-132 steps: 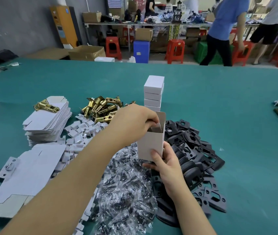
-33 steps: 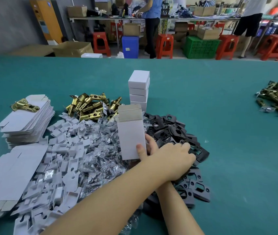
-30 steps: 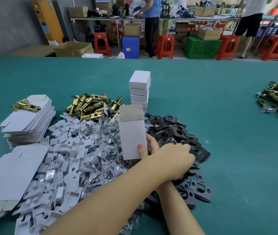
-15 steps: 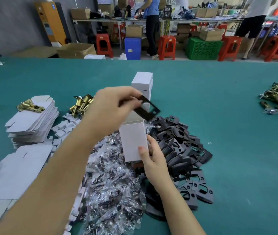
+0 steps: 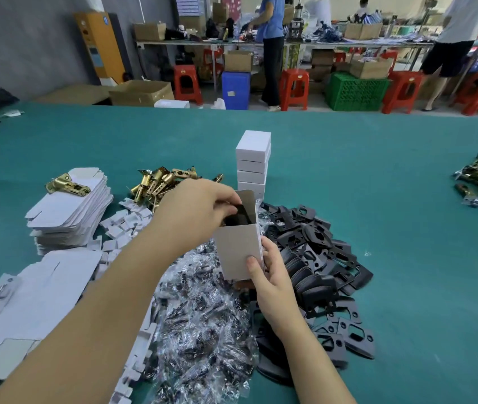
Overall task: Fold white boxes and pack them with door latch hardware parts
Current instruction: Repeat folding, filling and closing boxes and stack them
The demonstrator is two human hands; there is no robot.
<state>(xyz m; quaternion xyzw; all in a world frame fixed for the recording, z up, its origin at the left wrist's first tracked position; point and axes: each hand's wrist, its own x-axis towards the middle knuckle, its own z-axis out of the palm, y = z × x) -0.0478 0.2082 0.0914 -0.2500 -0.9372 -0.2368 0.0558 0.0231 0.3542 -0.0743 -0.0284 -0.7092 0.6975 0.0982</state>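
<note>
Half a second on, the left hand (image 5: 200, 211) had lowered the black plate (image 5: 239, 214) into the open white box (image 5: 239, 249), its grip pinching it. The right hand (image 5: 272, 282) gripped the box above the bagged parts (image 5: 202, 316). Beyond, stacked boxes (image 5: 253, 163) stood on open green worktop (image 5: 378, 176).

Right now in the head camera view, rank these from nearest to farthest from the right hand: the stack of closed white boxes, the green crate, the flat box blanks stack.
From the right hand:
1. Stack of closed white boxes, just beyond it on the table.
2. Flat box blanks stack, far left on the table.
3. Green crate, on the floor past the table.
</note>
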